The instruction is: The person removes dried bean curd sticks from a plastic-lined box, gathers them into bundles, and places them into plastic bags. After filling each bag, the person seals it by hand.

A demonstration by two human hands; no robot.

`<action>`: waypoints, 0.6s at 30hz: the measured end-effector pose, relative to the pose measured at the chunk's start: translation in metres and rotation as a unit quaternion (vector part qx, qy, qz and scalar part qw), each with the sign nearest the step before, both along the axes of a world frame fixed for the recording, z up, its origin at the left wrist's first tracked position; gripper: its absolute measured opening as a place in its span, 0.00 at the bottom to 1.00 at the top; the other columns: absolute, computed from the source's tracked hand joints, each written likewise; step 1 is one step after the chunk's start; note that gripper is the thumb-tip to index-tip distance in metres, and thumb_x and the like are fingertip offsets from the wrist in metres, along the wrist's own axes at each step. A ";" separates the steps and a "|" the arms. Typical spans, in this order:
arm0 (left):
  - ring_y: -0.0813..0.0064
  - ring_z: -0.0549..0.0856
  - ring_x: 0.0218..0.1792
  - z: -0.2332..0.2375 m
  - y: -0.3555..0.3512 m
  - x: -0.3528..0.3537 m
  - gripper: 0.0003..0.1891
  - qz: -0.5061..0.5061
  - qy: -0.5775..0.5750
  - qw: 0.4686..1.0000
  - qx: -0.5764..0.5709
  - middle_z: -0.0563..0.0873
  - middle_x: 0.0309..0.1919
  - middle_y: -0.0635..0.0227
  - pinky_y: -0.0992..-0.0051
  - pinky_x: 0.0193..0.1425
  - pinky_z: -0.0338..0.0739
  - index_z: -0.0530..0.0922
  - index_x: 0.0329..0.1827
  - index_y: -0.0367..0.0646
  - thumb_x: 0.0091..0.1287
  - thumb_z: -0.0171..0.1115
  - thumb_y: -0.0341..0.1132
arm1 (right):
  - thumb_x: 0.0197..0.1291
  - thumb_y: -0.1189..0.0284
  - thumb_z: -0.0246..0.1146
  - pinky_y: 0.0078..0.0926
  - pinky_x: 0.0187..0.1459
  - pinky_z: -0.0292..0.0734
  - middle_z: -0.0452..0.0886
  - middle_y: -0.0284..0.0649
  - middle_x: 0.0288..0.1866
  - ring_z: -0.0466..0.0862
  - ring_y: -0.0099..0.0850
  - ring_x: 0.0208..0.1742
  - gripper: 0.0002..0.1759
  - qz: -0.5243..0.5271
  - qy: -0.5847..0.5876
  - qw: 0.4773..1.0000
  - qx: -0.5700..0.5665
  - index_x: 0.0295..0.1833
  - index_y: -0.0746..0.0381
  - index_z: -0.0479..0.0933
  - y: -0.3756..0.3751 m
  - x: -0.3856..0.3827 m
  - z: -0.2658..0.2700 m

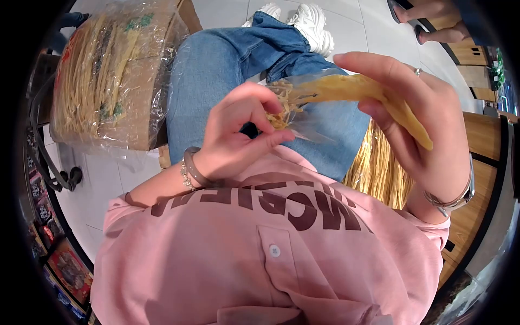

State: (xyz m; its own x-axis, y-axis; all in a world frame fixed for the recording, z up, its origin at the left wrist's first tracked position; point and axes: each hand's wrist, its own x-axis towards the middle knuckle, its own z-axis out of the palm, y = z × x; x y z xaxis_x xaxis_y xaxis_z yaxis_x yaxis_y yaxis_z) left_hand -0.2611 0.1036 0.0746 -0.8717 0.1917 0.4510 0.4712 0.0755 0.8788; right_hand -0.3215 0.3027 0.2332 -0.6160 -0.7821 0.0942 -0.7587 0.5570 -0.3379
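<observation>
- The see-through bag (313,134) is above the lap, near the middle of the view; thin pale shreds (278,120) show in it, by the left hand.
- The left hand (241,122) has its thumb and fingers bent together, clamped on the bag's near end.
- The right hand (417,103) holds a long yellow strip (346,88) between thumb and palm, with the index finger stretched out, apart from it.
- The far end of the strip meets the bag; if it is inside or only behind the film, I cannot tell.
- At left, the cardboard box (155,76) is under wrinkled film (78,142); long, thin, straw-like sticks (97,76) show through it.
- More golden sticks (379,168) are beneath the right forearm, their container hidden.
- Both hands are over the blue jeans (206,65), well apart from the edge of the box.
- Smooth grey tile floor (349,32) lies between the white shoes (311,27) and the wooden cabinets (476,211) at right.
- The pink shirt (206,265) is soft and folded.
</observation>
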 end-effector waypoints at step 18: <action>0.72 0.79 0.38 0.017 -0.003 -0.011 0.11 0.082 0.036 0.995 -0.054 0.79 0.41 0.63 0.75 0.41 0.74 0.75 0.31 0.41 0.50 0.70 0.23 | 0.50 0.71 0.64 0.36 0.28 0.72 0.78 0.40 0.26 0.79 0.41 0.27 0.07 0.015 0.088 0.996 0.016 0.35 0.61 0.76 -0.009 -0.005 -0.045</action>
